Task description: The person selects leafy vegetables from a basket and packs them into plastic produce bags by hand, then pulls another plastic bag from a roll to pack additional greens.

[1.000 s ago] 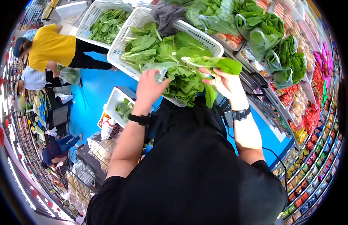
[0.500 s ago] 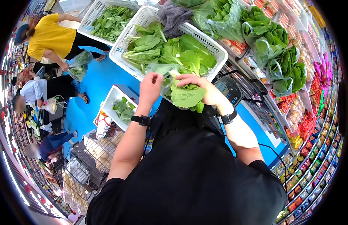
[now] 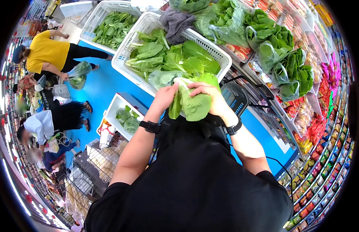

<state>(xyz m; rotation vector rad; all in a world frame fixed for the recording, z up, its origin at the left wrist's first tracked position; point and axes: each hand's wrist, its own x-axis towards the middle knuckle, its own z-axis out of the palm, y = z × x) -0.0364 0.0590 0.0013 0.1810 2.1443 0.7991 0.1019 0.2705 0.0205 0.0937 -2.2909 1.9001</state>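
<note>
A bunch of leafy greens [image 3: 195, 105] with a pale stem end is held between both hands over the near edge of a white crate [image 3: 120, 62]. My left hand [image 3: 165, 97] pinches it at the left, near the stem. On the other side, my right hand [image 3: 211, 96] wraps its fingers over the leaves. A thin clear plastic bag [image 3: 161, 78] lies on the greens just beyond my left hand; whether my fingers touch it I cannot tell. More loose greens [image 3: 148, 52] fill the crate, and a grey cloth [image 3: 175, 24] hangs over its far rim.
Another crate of greens [image 3: 113, 31] stands at the far left. Bagged greens [image 3: 278, 42] line the right shelf. Below left are a white bin [image 3: 114, 114] and a wire cart [image 3: 98, 160]. A person in a yellow shirt [image 3: 48, 52] holds bagged greens; others stand nearer.
The bunch has turned, so its pale stem shows and its leaves hang lower. My left hand has moved in from the bag to the stem. People at left have shifted.
</note>
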